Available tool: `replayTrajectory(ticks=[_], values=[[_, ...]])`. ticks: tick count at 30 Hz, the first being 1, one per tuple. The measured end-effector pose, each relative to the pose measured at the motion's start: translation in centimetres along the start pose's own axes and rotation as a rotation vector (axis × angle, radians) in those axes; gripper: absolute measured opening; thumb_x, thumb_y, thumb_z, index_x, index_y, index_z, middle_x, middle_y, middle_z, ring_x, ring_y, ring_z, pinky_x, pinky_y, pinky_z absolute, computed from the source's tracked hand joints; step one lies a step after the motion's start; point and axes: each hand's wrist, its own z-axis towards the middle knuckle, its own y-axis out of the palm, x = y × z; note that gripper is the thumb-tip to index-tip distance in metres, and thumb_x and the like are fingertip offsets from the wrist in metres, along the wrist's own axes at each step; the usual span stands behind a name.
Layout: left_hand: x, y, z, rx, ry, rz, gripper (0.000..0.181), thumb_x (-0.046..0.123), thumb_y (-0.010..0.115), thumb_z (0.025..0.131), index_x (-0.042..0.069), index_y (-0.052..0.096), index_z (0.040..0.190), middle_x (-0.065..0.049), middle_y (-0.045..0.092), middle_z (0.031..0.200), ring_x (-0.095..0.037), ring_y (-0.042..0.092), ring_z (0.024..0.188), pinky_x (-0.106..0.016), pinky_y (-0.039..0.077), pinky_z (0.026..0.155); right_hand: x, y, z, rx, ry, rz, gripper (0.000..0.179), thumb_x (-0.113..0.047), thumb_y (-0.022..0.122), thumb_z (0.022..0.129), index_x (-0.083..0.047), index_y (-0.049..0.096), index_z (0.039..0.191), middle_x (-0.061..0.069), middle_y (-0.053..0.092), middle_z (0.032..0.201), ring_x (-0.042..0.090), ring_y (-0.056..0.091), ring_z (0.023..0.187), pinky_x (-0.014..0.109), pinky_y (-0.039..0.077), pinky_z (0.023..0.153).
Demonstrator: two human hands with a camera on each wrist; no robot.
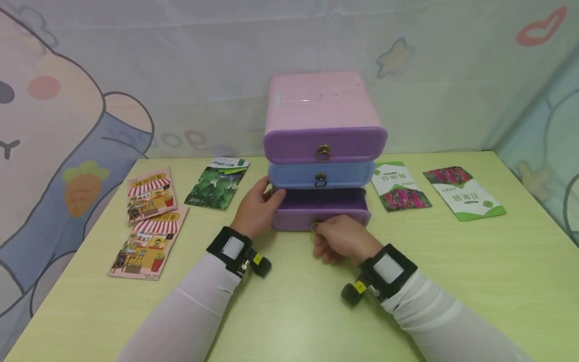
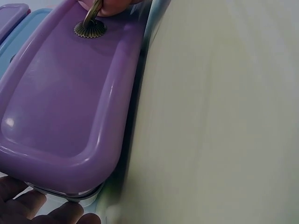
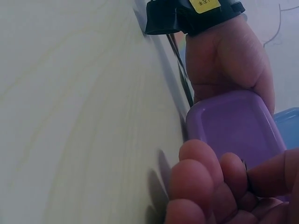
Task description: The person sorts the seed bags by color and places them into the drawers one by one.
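Observation:
A small chest of drawers (image 1: pixel 318 103) with a pink top stands toward the back of the table. Its bottom purple drawer (image 1: pixel 294 219) is pulled partly out, and its visible inside looks bare. Between thumb and forefinger, my right hand (image 1: pixel 346 239) pinches the brass ring pull (image 2: pixel 93 18) on that drawer's front. My left hand (image 1: pixel 258 208) rests against the chest's left side near the bottom drawer, thumb by the front edge. In the left wrist view, fingers (image 2: pixel 65 212) lie along the side, not curled round anything.
Two pink illustrated packets (image 1: pixel 146 246) overlap at the left, beside a green leafy packet (image 1: pixel 218 183). Right of the chest lie two white-and-green packets with pink flowers (image 1: pixel 400 186). A patterned cloth (image 1: pixel 217 60) hangs behind the table (image 1: pixel 289 311).

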Motion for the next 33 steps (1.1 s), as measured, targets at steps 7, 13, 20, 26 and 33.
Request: replayTrajectory(ticks=[7, 13, 20, 26, 33], values=[[0.07, -0.06, 0.02, -0.007, 0.005, 0.006, 0.052, 0.039, 0.052, 0.095, 0.026, 0.037, 0.144, 0.003, 0.038, 0.144, -0.022, 0.040, 0.123, -0.038, 0.037, 0.103, -0.13, -0.03, -0.13, 0.000, 0.011, 0.007, 0.035, -0.026, 0.049, 0.094, 0.000, 0.064, 0.076, 0.011, 0.067, 0.067, 0.024, 0.061, 0.055, 0.030, 0.051, 0.045], [0.03, -0.07, 0.04, -0.005, 0.001, 0.013, 0.053, 0.041, 0.052, 0.095, 0.026, 0.037, 0.144, 0.003, 0.038, 0.144, -0.023, 0.041, 0.123, -0.040, 0.036, 0.104, -0.14, -0.07, -0.15, -0.007, 0.021, 0.010, 0.034, -0.024, 0.048, 0.093, 0.000, 0.063, 0.075, 0.012, 0.067, 0.066, 0.025, 0.061, 0.055, 0.031, 0.051, 0.045], [0.05, -0.08, -0.03, -0.006, -0.006, 0.008, 0.054, 0.042, 0.052, 0.095, 0.027, 0.036, 0.144, 0.002, 0.038, 0.144, -0.022, 0.041, 0.123, -0.040, 0.037, 0.103, -0.10, -0.15, -0.19, -0.012, 0.026, 0.005, 0.034, -0.024, 0.047, 0.093, 0.000, 0.063, 0.076, 0.012, 0.067, 0.066, 0.025, 0.061, 0.056, 0.031, 0.051, 0.046], [0.03, -0.05, -0.03, -0.003, -0.005, 0.002, 0.054, 0.041, 0.053, 0.095, 0.027, 0.036, 0.144, 0.002, 0.038, 0.144, -0.022, 0.041, 0.123, -0.039, 0.036, 0.104, -0.14, -0.25, -0.27, -0.026, 0.025, -0.009, 0.034, -0.024, 0.046, 0.093, 0.000, 0.063, 0.076, 0.012, 0.067, 0.066, 0.026, 0.062, 0.056, 0.032, 0.052, 0.046], [-0.01, -0.01, 0.01, -0.004, -0.019, 0.014, 0.055, 0.043, 0.052, 0.094, 0.029, 0.036, 0.144, 0.004, 0.038, 0.144, -0.020, 0.041, 0.123, -0.037, 0.037, 0.103, -0.26, -0.31, -0.46, -0.034, 0.013, -0.032, 0.035, -0.023, 0.045, 0.093, 0.000, 0.063, 0.074, 0.012, 0.067, 0.066, 0.026, 0.062, 0.056, 0.032, 0.053, 0.047]])
